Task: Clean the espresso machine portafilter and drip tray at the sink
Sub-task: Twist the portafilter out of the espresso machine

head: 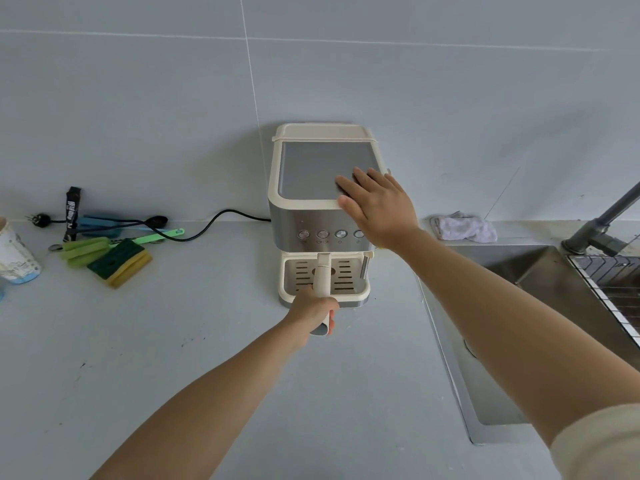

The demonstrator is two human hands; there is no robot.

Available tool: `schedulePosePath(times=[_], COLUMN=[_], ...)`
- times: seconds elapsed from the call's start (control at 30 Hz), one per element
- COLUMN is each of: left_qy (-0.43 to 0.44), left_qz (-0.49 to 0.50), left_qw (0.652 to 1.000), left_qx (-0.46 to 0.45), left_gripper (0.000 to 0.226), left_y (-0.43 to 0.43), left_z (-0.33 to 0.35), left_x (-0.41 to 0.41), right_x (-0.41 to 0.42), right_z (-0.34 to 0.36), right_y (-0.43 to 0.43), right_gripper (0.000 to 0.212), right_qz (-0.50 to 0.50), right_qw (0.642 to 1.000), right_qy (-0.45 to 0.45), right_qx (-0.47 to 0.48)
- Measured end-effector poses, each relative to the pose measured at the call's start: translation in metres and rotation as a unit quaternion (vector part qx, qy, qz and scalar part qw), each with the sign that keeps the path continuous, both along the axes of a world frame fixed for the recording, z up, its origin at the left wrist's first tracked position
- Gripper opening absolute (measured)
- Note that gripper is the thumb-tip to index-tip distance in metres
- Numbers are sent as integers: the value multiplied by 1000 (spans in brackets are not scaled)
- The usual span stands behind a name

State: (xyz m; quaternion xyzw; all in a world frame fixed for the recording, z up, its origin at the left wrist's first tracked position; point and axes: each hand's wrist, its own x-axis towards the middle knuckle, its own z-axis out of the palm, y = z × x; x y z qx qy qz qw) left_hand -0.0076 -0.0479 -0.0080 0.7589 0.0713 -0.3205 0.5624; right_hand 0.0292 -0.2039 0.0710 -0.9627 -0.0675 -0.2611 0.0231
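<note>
Left hand [313, 311]: fingers curled round the cream portafilter handle [322, 273], which projects forward from under the espresso machine [304, 216], above the slotted drip tray [346, 271] seated in the machine's base. Right hand [379, 206]: flat, fingers straight, resting on the machine's grey top. Hands well apart. Counter [207, 358]: green-and-yellow sponge [119, 263] at left; crumpled cloth [464, 227] and steel sink [512, 271] at right.
</note>
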Motion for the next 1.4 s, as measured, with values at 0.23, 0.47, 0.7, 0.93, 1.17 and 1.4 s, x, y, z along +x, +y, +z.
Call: schedulePosePath(times=[0.23,0.47,0.7,0.93,1.17,1.4], left_qy=[12,-4,-12,-24,12,36], left_qz=[-11,-39,-80,-142,-264,-316], left_qw=[1000,999,997,990,963,940], left_qx=[-5,-27,-12,8,55,121], left_gripper=[19,28,29,26,25,24], left_y=[2,5,16,43,84,92], left_z=[-5,-6,-13,-9,17,35], left_x=[5,7,18,40,102,149], right_x=[7,13,20,22,21,18], right_z=[-11,-19,-24,-26,-26,-24], right_y=[-8,-12,-12,-14,-13,-10], right_gripper=[56,50,47,46,44,48], right_qz=[44,51,52,57,55,56], right_qw=[991,978,964,960,963,969], right_qy=[-127,-200,-257,-268,-259,-239], right_qx=[-10,-26,-45,-55,-45,-26])
